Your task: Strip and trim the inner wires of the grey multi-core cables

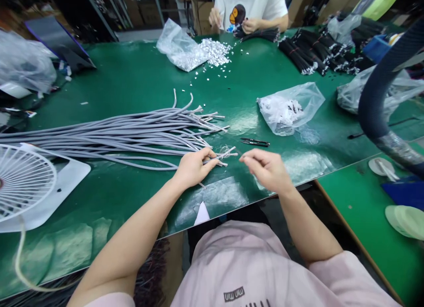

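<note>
A long bundle of grey cables point(132, 137) lies across the green table, its stripped, whitish ends pointing right. My left hand point(194, 166) is closed around a few cables near those ends, and pale wire ends point(228, 154) stick out past its thumb. Just to the right, my right hand point(266, 168) has thumb and forefinger pinched together; whatever may be between them is too small to make out. Black thread snips point(255, 142) lie on the table slightly beyond my right hand. Loose pale strands gather beside the wire ends.
A clear bag of white parts point(285, 110) lies beyond the snips. Farther back, small pieces spill from another plastic bag point(182, 44). A co-worker point(250, 11) handles black cables point(260, 34) opposite. A white fan point(26, 183) stands left; a dark flexible hose point(374, 104) arches at right.
</note>
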Demonstrator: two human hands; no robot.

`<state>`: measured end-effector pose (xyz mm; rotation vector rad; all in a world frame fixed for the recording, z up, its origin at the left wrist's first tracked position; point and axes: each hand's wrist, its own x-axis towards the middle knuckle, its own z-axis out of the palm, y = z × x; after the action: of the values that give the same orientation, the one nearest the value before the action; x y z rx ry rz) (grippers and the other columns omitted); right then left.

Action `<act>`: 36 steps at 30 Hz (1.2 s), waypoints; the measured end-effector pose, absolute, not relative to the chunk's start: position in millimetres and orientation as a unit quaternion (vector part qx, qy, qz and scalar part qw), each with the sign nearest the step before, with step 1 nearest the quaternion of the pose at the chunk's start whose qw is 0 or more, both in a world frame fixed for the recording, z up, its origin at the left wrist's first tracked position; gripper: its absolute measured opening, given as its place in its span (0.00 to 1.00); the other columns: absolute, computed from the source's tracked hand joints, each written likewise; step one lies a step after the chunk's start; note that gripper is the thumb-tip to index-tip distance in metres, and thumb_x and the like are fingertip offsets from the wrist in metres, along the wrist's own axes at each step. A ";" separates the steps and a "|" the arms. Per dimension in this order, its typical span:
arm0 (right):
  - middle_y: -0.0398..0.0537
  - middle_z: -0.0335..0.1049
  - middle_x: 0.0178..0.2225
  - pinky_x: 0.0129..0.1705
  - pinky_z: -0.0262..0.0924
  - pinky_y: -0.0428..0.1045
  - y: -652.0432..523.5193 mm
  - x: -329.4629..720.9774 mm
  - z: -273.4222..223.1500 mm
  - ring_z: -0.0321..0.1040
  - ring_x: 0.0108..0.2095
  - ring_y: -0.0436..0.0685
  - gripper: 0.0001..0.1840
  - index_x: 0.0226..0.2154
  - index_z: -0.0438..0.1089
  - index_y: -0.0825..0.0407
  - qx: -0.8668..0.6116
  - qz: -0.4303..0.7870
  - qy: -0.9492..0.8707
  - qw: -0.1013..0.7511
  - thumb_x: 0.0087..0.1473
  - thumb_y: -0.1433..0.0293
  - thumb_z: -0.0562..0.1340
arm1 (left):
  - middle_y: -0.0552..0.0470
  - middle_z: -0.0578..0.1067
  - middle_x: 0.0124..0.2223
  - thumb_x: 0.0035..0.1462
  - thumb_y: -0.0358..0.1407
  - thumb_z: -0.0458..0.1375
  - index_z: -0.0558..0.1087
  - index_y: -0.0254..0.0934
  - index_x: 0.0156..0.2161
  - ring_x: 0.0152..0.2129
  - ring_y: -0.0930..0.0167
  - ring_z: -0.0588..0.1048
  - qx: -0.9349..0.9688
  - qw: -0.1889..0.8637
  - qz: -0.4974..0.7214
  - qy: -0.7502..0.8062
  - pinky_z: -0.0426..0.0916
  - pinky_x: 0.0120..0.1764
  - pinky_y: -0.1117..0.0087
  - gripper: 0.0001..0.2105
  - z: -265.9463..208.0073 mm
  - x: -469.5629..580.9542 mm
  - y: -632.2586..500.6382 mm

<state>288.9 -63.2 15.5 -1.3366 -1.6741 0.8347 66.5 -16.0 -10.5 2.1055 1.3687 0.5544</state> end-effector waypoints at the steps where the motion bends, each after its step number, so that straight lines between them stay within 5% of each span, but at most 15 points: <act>1: 0.41 0.66 0.21 0.26 0.54 0.45 -67.5 287.4 11.2 0.60 0.22 0.47 0.11 0.30 0.72 0.54 -0.524 0.326 -0.695 0.370 0.58 0.67 0.57 | 0.54 0.79 0.30 0.56 0.41 0.57 0.74 0.38 0.37 0.25 0.72 0.74 0.784 0.288 0.217 0.505 0.63 0.30 0.73 0.09 -9.3 65.5 -15.6; 7: 0.43 0.69 0.24 0.30 0.53 0.45 -79.6 275.0 -8.6 0.63 0.25 0.49 0.11 0.32 0.71 0.53 -0.547 0.290 -0.728 0.294 0.60 0.68 0.55 | 0.52 0.79 0.32 0.55 0.41 0.56 0.75 0.36 0.38 0.27 0.72 0.74 0.772 0.320 0.259 0.483 0.66 0.31 0.73 0.11 -5.6 63.7 -16.9; 24: 0.37 0.60 0.16 0.22 0.51 0.43 -67.9 251.2 -14.7 0.56 0.16 0.46 0.11 0.32 0.69 0.54 -0.540 0.429 -0.625 0.366 0.58 0.67 0.54 | 0.50 0.80 0.34 0.55 0.41 0.57 0.75 0.35 0.40 0.30 0.70 0.77 0.756 0.330 0.303 0.477 0.69 0.33 0.72 0.12 -6.3 62.6 -19.4; 36: 0.33 0.58 0.15 0.12 0.43 0.41 -58.1 243.0 -22.3 0.51 0.09 0.42 0.12 0.30 0.67 0.55 -0.477 0.594 -0.471 0.445 0.54 0.62 0.58 | 0.49 0.80 0.36 0.57 0.39 0.56 0.76 0.37 0.38 0.33 0.69 0.78 0.817 0.216 0.277 0.458 0.68 0.37 0.71 0.09 -8.8 68.7 -24.6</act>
<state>243.0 -58.1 -22.3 -1.1817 -1.1662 1.4712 68.7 -24.6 -8.8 2.2636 1.2707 0.7683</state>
